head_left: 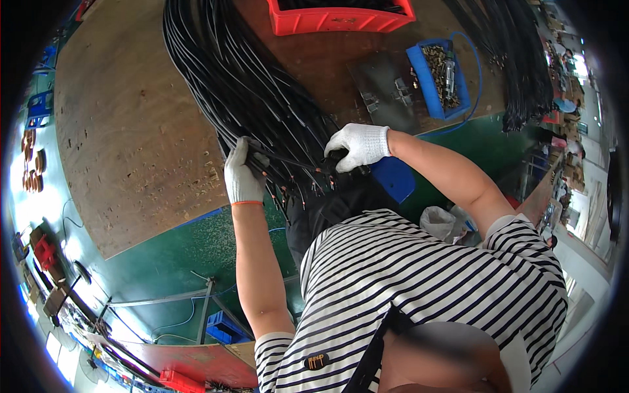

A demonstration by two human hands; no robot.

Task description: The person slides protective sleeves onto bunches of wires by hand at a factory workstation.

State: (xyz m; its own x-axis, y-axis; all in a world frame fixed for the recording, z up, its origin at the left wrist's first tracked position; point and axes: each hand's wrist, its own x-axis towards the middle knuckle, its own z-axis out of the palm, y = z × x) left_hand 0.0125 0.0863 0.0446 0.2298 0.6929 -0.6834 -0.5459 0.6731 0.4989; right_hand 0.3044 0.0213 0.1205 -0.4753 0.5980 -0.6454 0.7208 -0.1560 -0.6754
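Note:
A thick bundle of long black cables (246, 85) lies over the near edge of the wooden table, its stripped ends showing copper tips in front of me. My left hand (244, 173), in a white knit glove, is closed on a black cable (285, 159) at the bundle's left side. That cable runs across toward my right hand (362, 147), also gloved in white. The fingers of my right hand curl round a small black part (337, 156) by the cable's end. Its exact kind is partly hidden by the fingers.
A red bin (341, 21) with dark pieces stands beyond the bundle. To the right are a dark metal plate (383, 92) and a blue bin (427, 85) of small brass-coloured parts with a tool on top. More black cables (517, 65) hang off the table at far right.

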